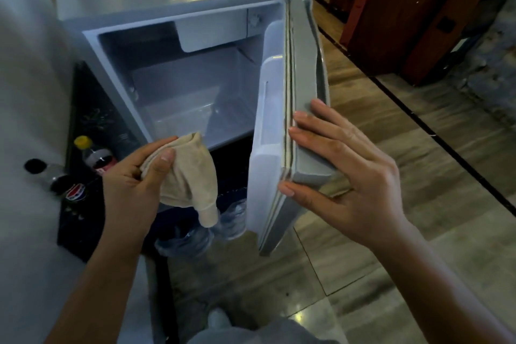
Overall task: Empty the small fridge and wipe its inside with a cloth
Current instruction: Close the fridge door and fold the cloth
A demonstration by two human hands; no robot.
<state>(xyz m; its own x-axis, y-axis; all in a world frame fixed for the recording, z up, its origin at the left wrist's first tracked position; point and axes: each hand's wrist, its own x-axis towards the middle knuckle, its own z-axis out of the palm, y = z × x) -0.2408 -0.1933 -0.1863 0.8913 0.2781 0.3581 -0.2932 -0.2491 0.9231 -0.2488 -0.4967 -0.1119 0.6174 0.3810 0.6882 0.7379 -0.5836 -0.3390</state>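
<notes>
Mini fridge (178, 86) sits dead center, door (279, 131) swung open toward 3 o'clock, cavity bare apart from the freezer box (212, 33) up top. Left hand (131, 190) is bunched tight around a beige cloth (190, 176) right at the opening. Right hand (343, 173) is spread flat, fingers resting on the door's edge. Soda bottles (92, 156) lie at 9 o'clock, crumpled clear plastic (195, 234) on the floor below the cloth.

No words or numbers are showing clearly enough to read. Only a round red, white and blue Pepsi-style emblem is showing on the dark soda bottle (73, 190) lying at lower left; its lettering is blurred.
</notes>
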